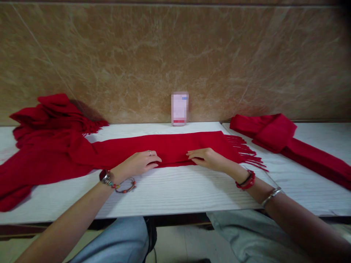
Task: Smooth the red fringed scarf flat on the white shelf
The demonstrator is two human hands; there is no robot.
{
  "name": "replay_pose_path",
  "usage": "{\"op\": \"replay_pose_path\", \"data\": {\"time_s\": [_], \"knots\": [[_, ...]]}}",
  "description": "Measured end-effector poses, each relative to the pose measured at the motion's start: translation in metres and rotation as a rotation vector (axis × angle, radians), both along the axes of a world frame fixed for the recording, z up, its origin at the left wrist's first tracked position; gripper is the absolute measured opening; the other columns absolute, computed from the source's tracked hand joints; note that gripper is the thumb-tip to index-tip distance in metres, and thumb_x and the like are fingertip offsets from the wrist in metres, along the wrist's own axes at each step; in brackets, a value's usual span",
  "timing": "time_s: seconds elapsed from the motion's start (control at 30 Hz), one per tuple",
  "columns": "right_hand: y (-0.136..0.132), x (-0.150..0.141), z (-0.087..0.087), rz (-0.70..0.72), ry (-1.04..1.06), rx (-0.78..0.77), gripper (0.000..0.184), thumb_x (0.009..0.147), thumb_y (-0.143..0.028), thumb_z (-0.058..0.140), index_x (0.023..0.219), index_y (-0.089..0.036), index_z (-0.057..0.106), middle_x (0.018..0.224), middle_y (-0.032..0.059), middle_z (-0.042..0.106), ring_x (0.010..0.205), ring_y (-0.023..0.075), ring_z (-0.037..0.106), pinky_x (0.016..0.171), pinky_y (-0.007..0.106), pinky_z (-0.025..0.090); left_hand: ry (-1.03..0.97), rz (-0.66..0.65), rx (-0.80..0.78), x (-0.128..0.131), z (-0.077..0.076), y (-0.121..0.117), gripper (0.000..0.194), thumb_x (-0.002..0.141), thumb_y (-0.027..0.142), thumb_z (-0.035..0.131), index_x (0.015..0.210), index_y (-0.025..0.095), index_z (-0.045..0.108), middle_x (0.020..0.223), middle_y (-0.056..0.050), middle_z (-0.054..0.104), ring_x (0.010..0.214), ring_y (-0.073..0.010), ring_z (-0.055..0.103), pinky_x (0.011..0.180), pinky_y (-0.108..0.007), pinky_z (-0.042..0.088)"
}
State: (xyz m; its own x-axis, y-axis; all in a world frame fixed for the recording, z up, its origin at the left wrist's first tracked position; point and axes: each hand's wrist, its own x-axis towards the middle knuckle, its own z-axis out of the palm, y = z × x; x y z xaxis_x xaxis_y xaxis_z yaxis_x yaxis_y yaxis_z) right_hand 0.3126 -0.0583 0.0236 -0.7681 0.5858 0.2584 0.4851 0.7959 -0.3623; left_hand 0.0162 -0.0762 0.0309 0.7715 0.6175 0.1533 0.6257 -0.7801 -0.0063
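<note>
A long red fringed scarf (170,148) lies stretched sideways across the white tabletop, folded lengthwise into a band. My left hand (144,162), with a ring and a beaded bracelet, rests at the band's near edge, its fingers extended and thumb slightly apart. To the right, my right hand (208,159) lies on the same near edge with fingers outstretched towards the left. Beyond it, the scarf's fringe (246,151) spreads over the table. At the left, the red fabric is loose and rumpled.
A bunched red cloth with fringe (52,113) lies at the back left. Another red scarf, folded over itself (274,131), lies at the right. A phone-like object with a blurred face (180,109) leans against the brown marbled wall (175,54). The white table (175,193) ends just before my knees.
</note>
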Motion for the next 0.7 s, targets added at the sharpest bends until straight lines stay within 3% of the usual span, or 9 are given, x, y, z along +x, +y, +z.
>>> {"op": "replay_pose_path", "data": {"time_s": [0.1, 0.2, 0.33, 0.57, 0.7], "knots": [[-0.0011, -0.0007, 0.0021, -0.035, 0.057, -0.058, 0.02, 0.084, -0.02, 0.043, 0.089, -0.019, 0.062, 0.107, 0.0075, 0.066, 0.109, 0.019, 0.055, 0.095, 0.034, 0.043, -0.096, 0.009, 0.021, -0.0015, 0.0002, -0.0006, 0.024, 0.09, 0.022, 0.04, 0.101, 0.018, 0.062, 0.097, -0.005, 0.06, 0.086, -0.0138, 0.056, 0.078, -0.025, 0.045], [-0.0029, -0.0003, 0.0055, -0.027, 0.076, -0.102, 0.015, 0.082, -0.019, 0.044, 0.084, -0.02, 0.058, 0.115, 0.0082, 0.061, 0.114, 0.0195, 0.051, 0.102, 0.04, 0.033, -0.194, -0.004, 0.053, -0.0002, 0.0017, -0.0038, 0.026, 0.091, 0.024, 0.039, 0.098, 0.018, 0.063, 0.094, -0.004, 0.059, 0.083, -0.0127, 0.055, 0.076, -0.025, 0.044], [-0.0055, 0.0006, 0.0079, 0.05, -0.023, -0.147, 0.016, 0.083, -0.017, 0.042, 0.083, -0.021, 0.057, 0.124, 0.0067, 0.056, 0.121, 0.0191, 0.043, 0.106, 0.045, 0.024, -0.063, -0.056, -0.026, 0.0029, 0.0003, -0.007, 0.023, 0.089, 0.022, 0.042, 0.098, 0.02, 0.063, 0.094, -0.003, 0.059, 0.084, -0.0124, 0.055, 0.076, -0.022, 0.043], [-0.0006, 0.0032, 0.003, 0.115, -0.09, -0.101, 0.038, 0.084, -0.012, 0.037, 0.117, -0.022, 0.055, 0.128, 0.0045, 0.052, 0.125, 0.0174, 0.038, 0.107, 0.045, 0.023, 0.039, -0.032, 0.072, 0.0068, 0.0, -0.0079, 0.025, 0.089, 0.018, 0.04, 0.1, 0.019, 0.063, 0.092, -0.005, 0.059, 0.086, -0.0161, 0.053, 0.083, -0.03, 0.041], [0.0038, 0.0051, 0.0011, 0.155, -0.109, -0.038, 0.045, 0.083, -0.007, 0.033, 0.121, -0.019, 0.054, 0.131, 0.0058, 0.048, 0.126, 0.0162, 0.035, 0.107, 0.041, 0.024, 0.003, -0.032, 0.069, 0.0062, -0.0001, -0.0086, 0.028, 0.088, 0.016, 0.039, 0.104, 0.02, 0.062, 0.095, -0.006, 0.057, 0.09, -0.0164, 0.051, 0.085, -0.031, 0.041]]}}
